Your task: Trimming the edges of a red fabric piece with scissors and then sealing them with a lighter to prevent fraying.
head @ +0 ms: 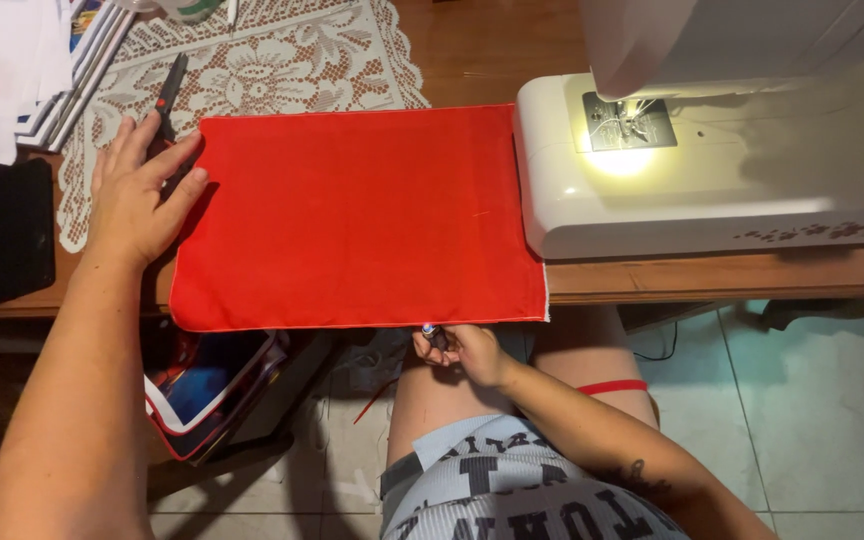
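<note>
The red cloth [357, 215] lies flat at frame centre, its right edge against the sewing machine [712, 170]. My left hand [137, 195] rests spread and flat at the cloth's upper left corner, fingertips [192, 180] touching the edge, gripping nothing. My right hand [462, 350] sits just under the cloth's lower edge, fingers curled shut on a small object [432, 330] too small to identify. Scissors [167, 100] lie just above my left hand on a lace mat [282, 60]. Surface: wooden table [712, 275]. A black case [14, 230] lies at far left. Tiled floor [822, 400] at lower right.
</note>
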